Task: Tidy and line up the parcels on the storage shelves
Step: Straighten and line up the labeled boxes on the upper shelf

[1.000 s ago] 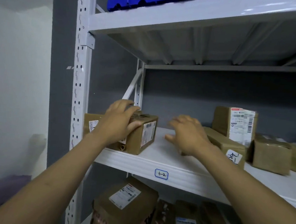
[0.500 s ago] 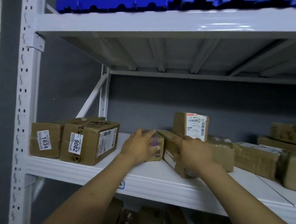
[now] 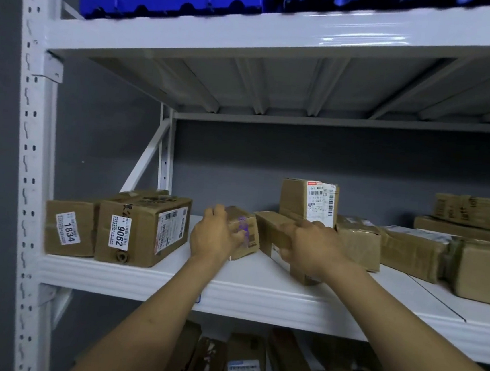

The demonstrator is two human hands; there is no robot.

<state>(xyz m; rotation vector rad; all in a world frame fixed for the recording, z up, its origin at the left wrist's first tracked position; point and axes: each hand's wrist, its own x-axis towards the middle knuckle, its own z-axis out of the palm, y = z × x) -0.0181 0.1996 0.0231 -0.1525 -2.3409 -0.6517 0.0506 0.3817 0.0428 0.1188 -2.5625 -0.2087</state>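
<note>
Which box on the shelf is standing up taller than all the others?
The upright parcel behind the right hand, with the white barcode label facing out. The others lie low.

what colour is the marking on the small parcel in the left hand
Purple, on the small parcel held by the left hand; head view.

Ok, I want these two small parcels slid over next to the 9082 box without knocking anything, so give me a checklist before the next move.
1. Left hand grips the small parcel with purple tape: ok.
2. Right hand grips the long parcel: ok.
3. Bare shelf between the 9082 box and the small parcel: ok.
4. Both parcels resting flat on the shelf: cannot tell, hands cover their bases.
5. Upright labelled box behind the right hand stands clear of the long parcel: cannot tell.
6. 1834 box and 9082 box already side by side at the front edge: ok.
</note>
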